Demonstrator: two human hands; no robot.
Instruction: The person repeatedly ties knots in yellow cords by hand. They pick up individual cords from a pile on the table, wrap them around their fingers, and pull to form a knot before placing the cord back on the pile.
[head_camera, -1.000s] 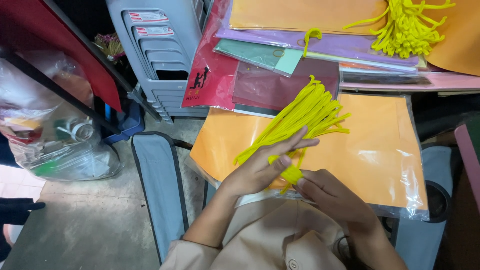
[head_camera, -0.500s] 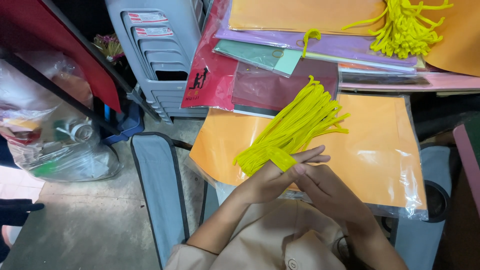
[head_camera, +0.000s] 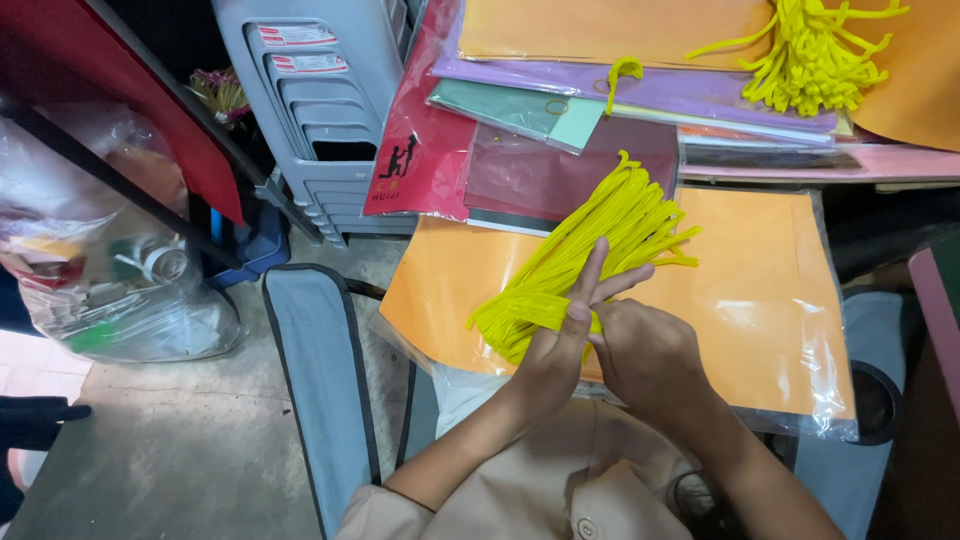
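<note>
1. Your left hand grips the yellow pipe-cleaner bundle near its lower end; thumb pressed over it, fingers spread apart w/ two sticking up.
2. Your right hand sits just beside the left, touching the bundle's underside; its fingers are curled, clamped on the stems as far as shows.
3. Bundle lies tilted across the orange paper pack in clear wrap, on your lap.
4. Beyond: purple sheet pack, loose yellow pipe-cleaner pile, grey stacked plastic chairs at left.
</note>
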